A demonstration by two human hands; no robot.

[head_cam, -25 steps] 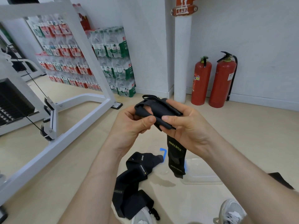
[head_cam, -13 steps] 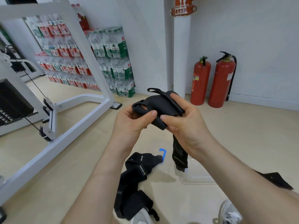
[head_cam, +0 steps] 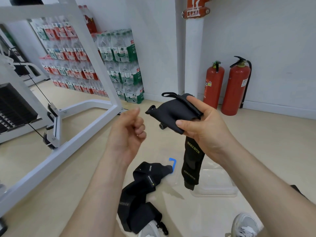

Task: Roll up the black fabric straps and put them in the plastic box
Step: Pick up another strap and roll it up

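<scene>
My right hand grips the folded upper end of a black fabric strap between thumb and fingers at chest height. The strap's tail, printed with yellow letters, hangs down over the clear plastic box on the floor. My left hand hovers to the left of the strap with its fingers curled and nothing in it. A second black strap lies crumpled on the floor, left of the box, reaching toward my shoe.
A blue clip sits at the box's left corner. A white gym machine frame runs across the left side. Stacked water bottle packs, a white pillar and two red fire extinguishers line the wall. My shoes are at the bottom.
My left hand has let go of the strap and pulled back to the left. My right hand alone now holds it, shifted slightly right, and the tail hangs lower.
</scene>
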